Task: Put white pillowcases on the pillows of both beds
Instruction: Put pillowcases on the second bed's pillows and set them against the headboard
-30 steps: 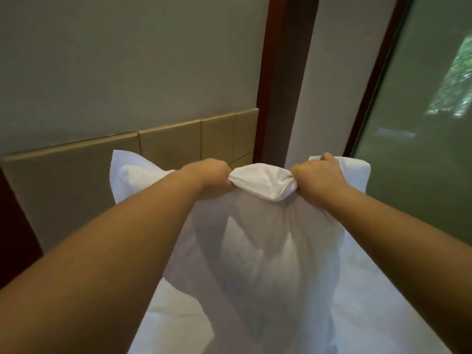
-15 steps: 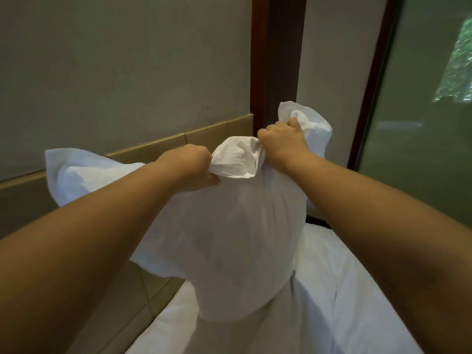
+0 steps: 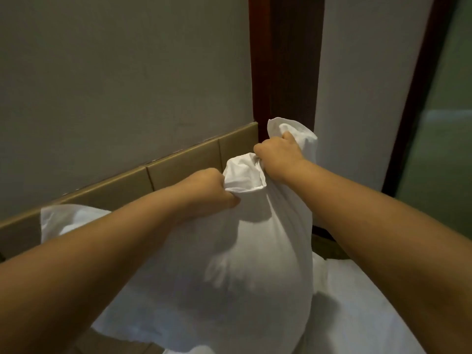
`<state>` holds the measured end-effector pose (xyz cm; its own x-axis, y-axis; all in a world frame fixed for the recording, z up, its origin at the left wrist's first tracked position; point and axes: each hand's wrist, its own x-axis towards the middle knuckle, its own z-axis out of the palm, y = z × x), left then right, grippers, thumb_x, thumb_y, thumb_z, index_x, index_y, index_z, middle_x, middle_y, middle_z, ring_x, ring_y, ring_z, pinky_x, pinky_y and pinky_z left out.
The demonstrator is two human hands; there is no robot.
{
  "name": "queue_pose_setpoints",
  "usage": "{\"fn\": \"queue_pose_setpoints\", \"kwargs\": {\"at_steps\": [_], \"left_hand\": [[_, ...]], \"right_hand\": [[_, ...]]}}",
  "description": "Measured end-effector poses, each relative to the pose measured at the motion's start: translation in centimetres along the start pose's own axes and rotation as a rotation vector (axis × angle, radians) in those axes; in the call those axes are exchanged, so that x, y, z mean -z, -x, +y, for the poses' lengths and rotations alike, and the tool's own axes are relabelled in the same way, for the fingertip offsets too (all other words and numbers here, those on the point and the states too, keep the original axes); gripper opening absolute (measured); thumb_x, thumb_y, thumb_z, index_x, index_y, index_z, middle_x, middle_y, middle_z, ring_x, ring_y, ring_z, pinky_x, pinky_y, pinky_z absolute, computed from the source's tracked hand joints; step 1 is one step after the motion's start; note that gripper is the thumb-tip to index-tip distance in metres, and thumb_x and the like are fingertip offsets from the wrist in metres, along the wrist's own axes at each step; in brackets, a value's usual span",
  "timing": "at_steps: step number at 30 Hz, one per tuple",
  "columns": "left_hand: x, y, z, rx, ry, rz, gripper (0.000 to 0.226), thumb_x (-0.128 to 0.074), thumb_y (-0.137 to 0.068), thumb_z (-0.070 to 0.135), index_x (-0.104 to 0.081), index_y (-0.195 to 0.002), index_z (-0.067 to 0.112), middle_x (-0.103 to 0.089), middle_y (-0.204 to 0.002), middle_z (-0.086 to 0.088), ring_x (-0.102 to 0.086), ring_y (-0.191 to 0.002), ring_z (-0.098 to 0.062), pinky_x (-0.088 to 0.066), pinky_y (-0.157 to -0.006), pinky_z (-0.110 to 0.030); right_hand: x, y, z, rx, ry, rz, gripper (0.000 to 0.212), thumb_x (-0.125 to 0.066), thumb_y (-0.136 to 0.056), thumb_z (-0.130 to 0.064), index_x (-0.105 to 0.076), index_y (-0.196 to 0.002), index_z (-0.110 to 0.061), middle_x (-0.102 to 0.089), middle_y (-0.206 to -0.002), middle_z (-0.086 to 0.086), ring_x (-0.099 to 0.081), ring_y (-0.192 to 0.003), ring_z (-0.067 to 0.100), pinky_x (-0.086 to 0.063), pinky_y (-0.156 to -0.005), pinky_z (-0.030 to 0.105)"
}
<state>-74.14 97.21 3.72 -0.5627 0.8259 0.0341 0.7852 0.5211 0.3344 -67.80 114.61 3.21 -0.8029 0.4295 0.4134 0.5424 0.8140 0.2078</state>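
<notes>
Gripping the pillowcase [image 3: 245, 251] mouth at frame centre, the left hand [image 3: 207, 190] and right hand [image 3: 278, 157] stay fisted on fabric; the pillow sits inside, mouth unclosed, other pillows unseen.

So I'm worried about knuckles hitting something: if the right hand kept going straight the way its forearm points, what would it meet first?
Probably the dark wooden post just beyond the right hand, which grips the pillowcase. The gap between them is unclear.
</notes>
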Motion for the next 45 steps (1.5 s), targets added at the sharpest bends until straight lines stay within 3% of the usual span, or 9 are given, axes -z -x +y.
{"fn": "queue_pose_setpoints", "kwargs": {"at_steps": [9,14,17,22,27,34,37,41,45], "left_hand": [[-4.8,-8.6,4.1,0.033,0.669,-0.176,0.01,-0.068,-0.087,0.019,-0.072,-0.091,0.01,-0.072,-0.074,-0.006,-0.066,-0.058,-0.014,-0.055,-0.057,-0.023],[-9.3,-12.9,3.8,0.147,0.764,-0.279,0.011,-0.068,-0.087,0.019,-0.072,-0.091,0.009,-0.072,-0.07,-0.005,-0.066,-0.056,-0.014,-0.054,-0.056,-0.022],[-13.1,-15.1,2.9,0.135,0.526,-0.31,0.021,-0.061,-0.09,0.03,-0.071,-0.091,0.011,-0.069,-0.081,-0.005,-0.062,-0.067,-0.018,-0.051,-0.065,-0.027],[-15.9,-18.6,1.5,0.108,0.297,-0.094,0.035,-0.04,-0.098,0.043,-0.066,-0.098,0.02,-0.069,-0.106,-0.004,-0.063,-0.097,-0.024,-0.049,-0.081,-0.035],[-14.6,-19.8,1.9,0.067,-0.034,-0.007,0.043,-0.03,-0.098,0.051,-0.06,-0.121,0.029,-0.065,-0.112,0.001,-0.061,-0.102,-0.024,-0.046,-0.08,-0.034],[-12.6,-20.8,0.2,-0.088,-0.087,-0.023,0.016,-0.044,-0.096,0.033,-0.045,-0.085,0.022,-0.061,-0.096,-0.005,-0.059,-0.095,-0.029,-0.045,-0.074,-0.035],[-10.5,-21.1,-2.1,-0.046,-0.328,0.09,0.009,-0.045,-0.094,0.027,-0.053,-0.095,0.023,-0.064,-0.108,-0.006,-0.059,-0.098,-0.031,-0.043,-0.072,-0.033],[-8.1,-20.9,-5.0,0.031,-0.382,0.418,0.025,-0.056,-0.091,0.014,-0.048,-0.114,0.016,-0.062,-0.105,-0.011,-0.057,-0.087,-0.03,-0.046,-0.066,-0.037],[-7.8,-20.0,-7.0,0.123,-0.385,0.467,0.043,-0.058,-0.087,0.005,-0.042,-0.126,0.014,-0.054,-0.109,-0.012,-0.04,-0.083,-0.021,-0.034,-0.068,-0.032]], "right_hand": [[-3.5,-4.8,8.9,-0.029,0.024,-0.115,0.022,-0.047,-0.096,-0.015,-0.063,-0.111,-0.015,-0.064,-0.114,0.006,-0.052,-0.116,0.03,-0.031,-0.104,0.043],[-9.3,-6.3,10.8,-0.064,0.015,-0.231,0.02,-0.052,-0.093,-0.013,-0.064,-0.109,-0.01,-0.066,-0.11,0.01,-0.058,-0.108,0.031,-0.039,-0.093,0.041],[-13.9,-4.9,10.9,-0.069,0.057,-0.29,0.02,-0.053,-0.091,-0.012,-0.064,-0.107,-0.012,-0.066,-0.108,0.008,-0.06,-0.104,0.028,-0.042,-0.086,0.036],[-20.2,-2.9,10.2,-0.058,-0.111,-0.054,0.023,-0.054,-0.089,-0.018,-0.06,-0.111,-0.018,-0.058,-0.109,0.006,-0.051,-0.105,0.026,-0.039,-0.085,0.036],[-19.5,-4.1,8.8,0.078,-0.224,-0.056,0.041,-0.06,-0.084,-0.04,-0.05,-0.124,-0.035,-0.049,-0.113,0.001,-0.043,-0.106,0.023,-0.038,-0.089,0.038],[-18.3,-6.5,8.4,-0.151,-0.004,-0.077,0.026,-0.057,-0.089,-0.017,-0.061,-0.114,-0.02,-0.062,-0.11,0.007,-0.057,-0.105,0.027,-0.041,-0.088,0.037],[-17.9,-7.9,8.6,-0.246,-0.066,-0.029,0.031,-0.057,-0.089,-0.011,-0.058,-0.12,-0.014,-0.059,-0.116,0.012,-0.058,-0.104,0.032,-0.042,-0.089,0.039],[-17.7,-10.9,6.6,-0.372,-0.425,0.109,0.055,-0.06,-0.09,-0.007,-0.038,-0.139,-0.014,-0.044,-0.137,0.017,-0.049,-0.117,0.037,-0.042,-0.098,0.042],[-18.2,-12.2,3.3,-0.317,-0.572,0.052,0.07,-0.058,-0.091,-0.007,-0.023,-0.148,-0.022,-0.031,-0.151,0.012,-0.039,-0.131,0.036,-0.04,-0.103,0.043]]}}
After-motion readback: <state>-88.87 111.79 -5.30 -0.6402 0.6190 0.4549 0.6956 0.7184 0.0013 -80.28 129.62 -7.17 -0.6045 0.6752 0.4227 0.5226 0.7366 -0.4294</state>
